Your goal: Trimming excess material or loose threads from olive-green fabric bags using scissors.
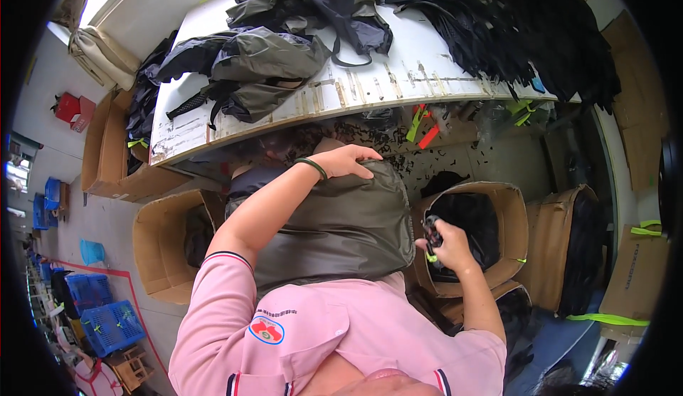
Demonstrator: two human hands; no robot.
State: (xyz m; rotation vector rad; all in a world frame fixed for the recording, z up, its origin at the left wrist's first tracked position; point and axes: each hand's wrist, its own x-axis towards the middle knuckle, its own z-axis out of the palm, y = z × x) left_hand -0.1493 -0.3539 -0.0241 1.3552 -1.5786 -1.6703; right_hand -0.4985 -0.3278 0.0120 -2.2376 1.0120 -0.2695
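Across my lap lies a large, dark olive piece of shiny fabric [334, 229], like a bag body, with a seamed edge on its right. My left hand [348, 161] grips its far edge, thumb on top and fingers along the rim. To the right of the fabric, my right hand [449, 246] is closed around a small dark hand tool [432, 232] with red and yellow-green bits. Its tip is too small to make out. The tool is apart from the fabric, over an open cardboard box [518, 225] holding black material.
Ahead stands a white worktable [398, 86] with olive and black bags [270, 54] and a pile of black straps and fabric [526, 26]. Dark scraps litter the floor beneath. Another cardboard box [160, 243] sits at my left, more at right. Blue crates [114, 325] stand far left.
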